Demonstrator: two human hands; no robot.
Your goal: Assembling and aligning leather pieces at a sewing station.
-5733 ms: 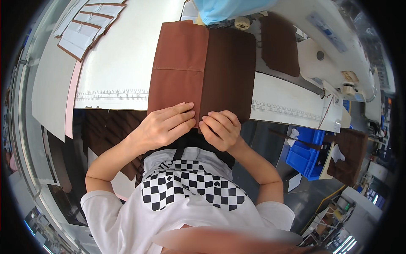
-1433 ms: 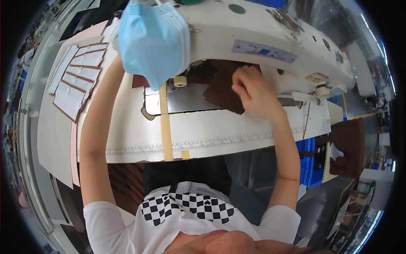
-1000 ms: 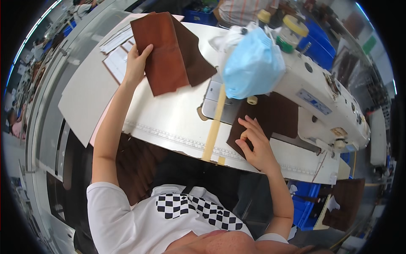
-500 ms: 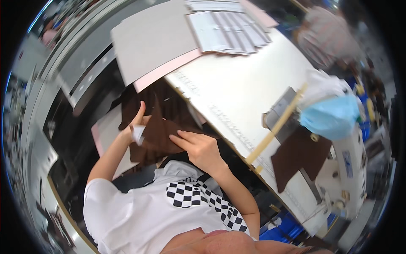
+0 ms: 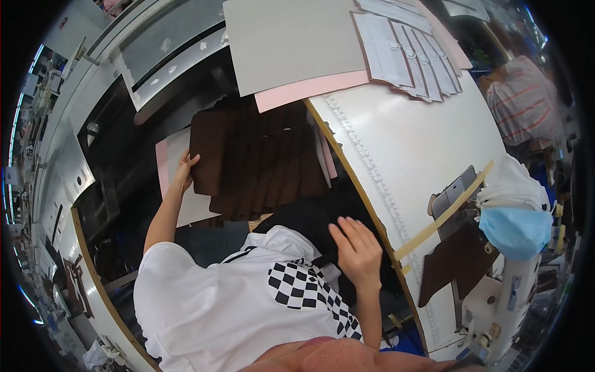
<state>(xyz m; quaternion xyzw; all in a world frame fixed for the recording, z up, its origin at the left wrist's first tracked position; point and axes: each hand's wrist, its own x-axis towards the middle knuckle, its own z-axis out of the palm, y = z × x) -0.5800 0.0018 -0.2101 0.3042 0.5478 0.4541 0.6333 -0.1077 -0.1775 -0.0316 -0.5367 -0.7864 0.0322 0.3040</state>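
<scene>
On a pale grey board with a pink sheet (image 5: 162, 162), several dark brown cloth-like panels (image 5: 266, 161) lie overlapped in a row. At the row's left end, my left hand (image 5: 188, 168) pinches the edge of a brown panel (image 5: 206, 155), thumb showing at its edge and the other fingers partly hidden. My right hand (image 5: 359, 251) is empty, its fingers stretched out, over my dark-clothed lap beside the table's edge. It is apart from the panels.
A white table (image 5: 427, 142) with a ruler strip along its edge stands to the right. On it are a grey board (image 5: 291, 43), several white-faced brown pieces (image 5: 396, 56), a phone (image 5: 455, 192), a brown piece (image 5: 455, 260) and a sewing machine (image 5: 508, 291) with a blue mask (image 5: 517, 230). Another person (image 5: 524, 102) sits beyond.
My right hand has let go of the brown panel and drawn back toward the table edge. The panel, raised and bent before, now lies flat at the row's left end. The view has shifted.
</scene>
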